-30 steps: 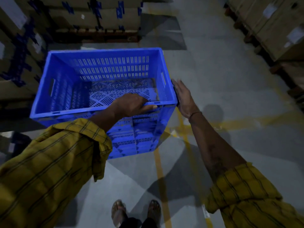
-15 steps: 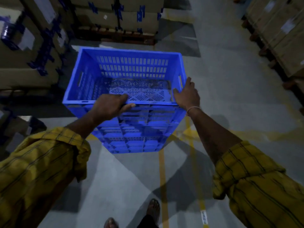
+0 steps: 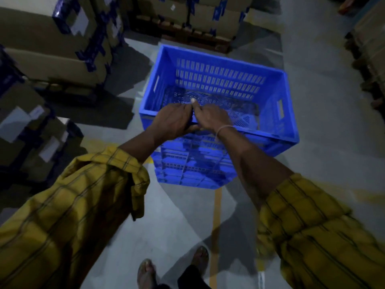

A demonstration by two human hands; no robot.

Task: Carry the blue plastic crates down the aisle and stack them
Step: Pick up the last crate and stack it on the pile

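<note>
An empty blue plastic crate [image 3: 218, 80] with slotted walls and a perforated bottom hangs in front of me above the grey floor, tilted a little to the right. My left hand [image 3: 173, 122] grips its near rim, fingers curled over the edge. Right beside it, my right hand [image 3: 210, 117] also holds the near rim, one finger pointing up into the crate. The two hands touch each other at the middle of that rim.
Stacked cardboard boxes [image 3: 62, 49] with blue tape stand on pallets at the left and at the back [image 3: 198, 19]. More boxes [image 3: 370, 49] line the right edge. A yellow floor line [image 3: 216, 215] runs under the crate. My sandalled feet [image 3: 173, 268] show at the bottom.
My right hand slid from the crate's right corner along the near rim to meet the left hand. The crate swung to the right in view and the boxes at the left came closer.
</note>
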